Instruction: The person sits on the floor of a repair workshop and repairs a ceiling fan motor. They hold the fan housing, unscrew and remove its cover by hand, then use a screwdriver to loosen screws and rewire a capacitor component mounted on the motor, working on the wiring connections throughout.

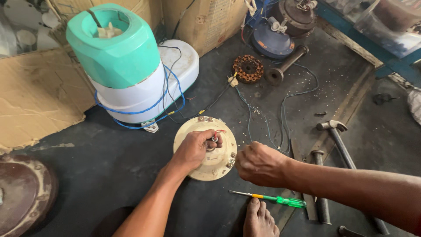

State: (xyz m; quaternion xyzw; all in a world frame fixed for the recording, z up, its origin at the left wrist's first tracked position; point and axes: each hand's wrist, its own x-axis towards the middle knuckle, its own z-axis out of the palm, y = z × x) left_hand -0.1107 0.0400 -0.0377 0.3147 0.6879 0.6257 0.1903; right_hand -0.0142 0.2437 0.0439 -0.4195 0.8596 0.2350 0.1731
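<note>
A round cream-coloured motor housing lies flat on the dark floor in the middle of the head view. My left hand rests on top of it, fingers curled around the wires at its centre hub. My right hand is closed at the housing's right rim, pinching something small that I cannot make out. Thin wires run from the housing toward the back. A screwdriver with a green and orange handle lies on the floor just below my right hand. My bare foot is beside it.
A green and white mixer body wrapped in blue cable stands at the back left on cardboard. A copper-wound stator, a metal shaft and motor parts lie at the back. A hammer and rods lie right.
</note>
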